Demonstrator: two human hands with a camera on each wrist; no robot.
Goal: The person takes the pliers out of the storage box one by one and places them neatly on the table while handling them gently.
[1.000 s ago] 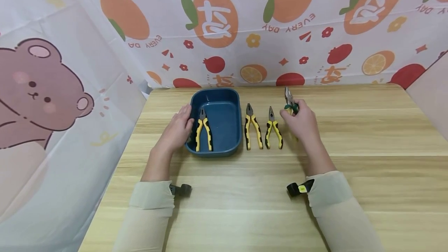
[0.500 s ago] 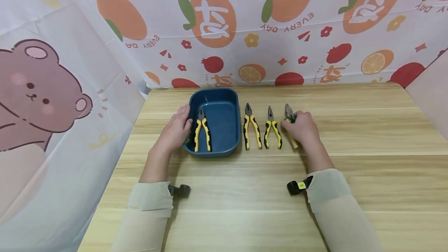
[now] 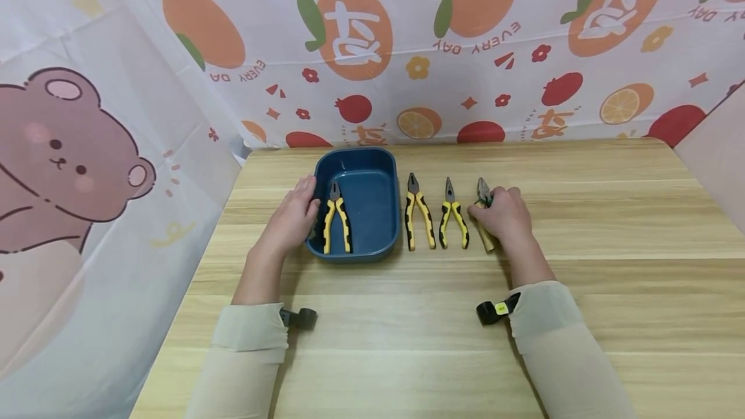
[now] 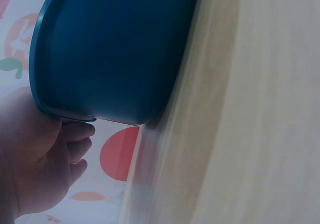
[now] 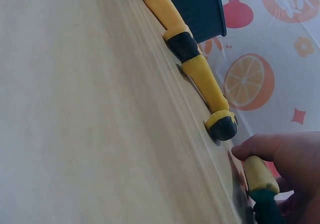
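Note:
In the head view my left hand [image 3: 291,215] holds the left wall of a dark blue plastic bin [image 3: 374,212], its thumb at the rim. A pair of yellow-and-black pliers [image 3: 329,220] lies inside, toward the left. My right hand [image 3: 507,215] holds combination pliers [image 3: 483,190] with yellow-and-green handles; their metal head points away from me and the grip is partly hidden by fingers. The right wrist view shows a handle end [image 5: 259,174] of these pliers between thumb and fingers, close to the tabletop.
Between bin and right hand stand two more tools in a row: yellow-and-black pliers [image 3: 412,185] and smaller needle-nose pliers [image 3: 449,191]. All lie on a wooden table [image 3: 384,335]. A fruit-print cloth [image 3: 524,96] hangs along the back edge.
My right hand has lowered the green-and-yellow pliers toward the tabletop, to the right of the needle-nose pliers, and still holds them. The left hand and the bin stay in place.

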